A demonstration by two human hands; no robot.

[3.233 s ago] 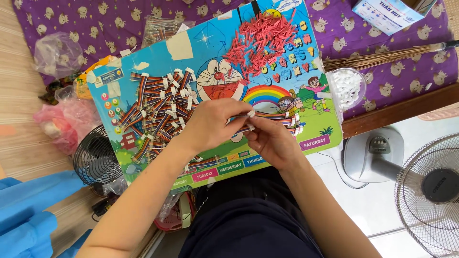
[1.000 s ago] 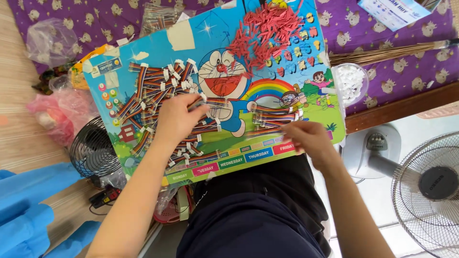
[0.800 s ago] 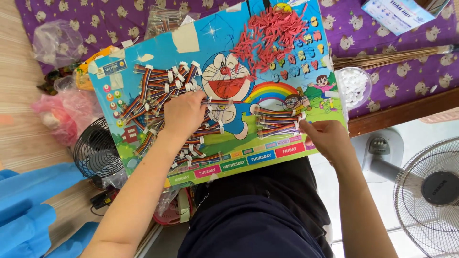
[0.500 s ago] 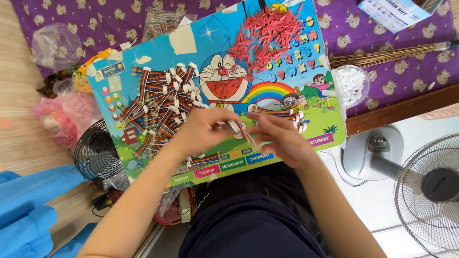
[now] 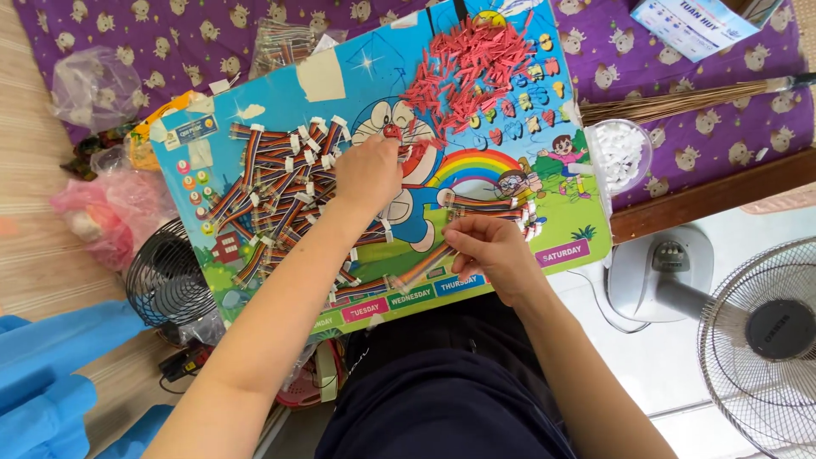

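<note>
Our left hand reaches to the pile of small red plastic clips on the colourful cartoon board, fingers bunched; whether it grips one, we cannot tell. Right hand pinches a striped ribbon-cable piece near the board's lower edge. It looks light and floppy; best held near its white end connector.

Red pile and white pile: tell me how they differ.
The red pile lies loose and spread on the picture board, within reach of the left hand; the white pile sits gathered in a clear cup at the board's edge. Red covers far more area. Both are heaps of many small pieces.
</note>
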